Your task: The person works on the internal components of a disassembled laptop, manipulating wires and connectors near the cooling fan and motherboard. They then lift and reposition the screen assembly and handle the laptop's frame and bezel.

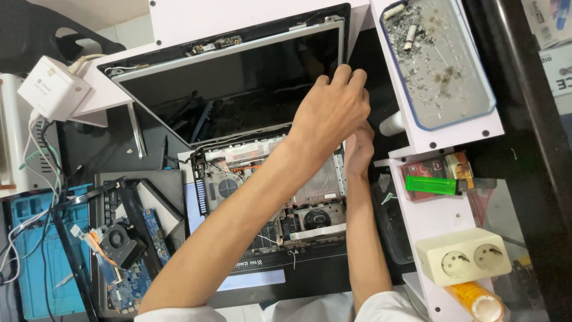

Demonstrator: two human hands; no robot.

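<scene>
Left hand [330, 110] pinching the right edge of the thin, bare laptop screen panel [232, 89], propped upright above the opened laptop base [268, 197], right hand [359, 152] just below, grip hidden; probably light, stiff, fragile, best held by edges.

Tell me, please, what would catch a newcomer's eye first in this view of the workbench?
First, the opened laptop in the middle, its insides bare, with the left hand and the right hand at the right edge of its dark screen. Next, the green lighter on the white shelf to the right. Above it lies a tray of ash.
</scene>
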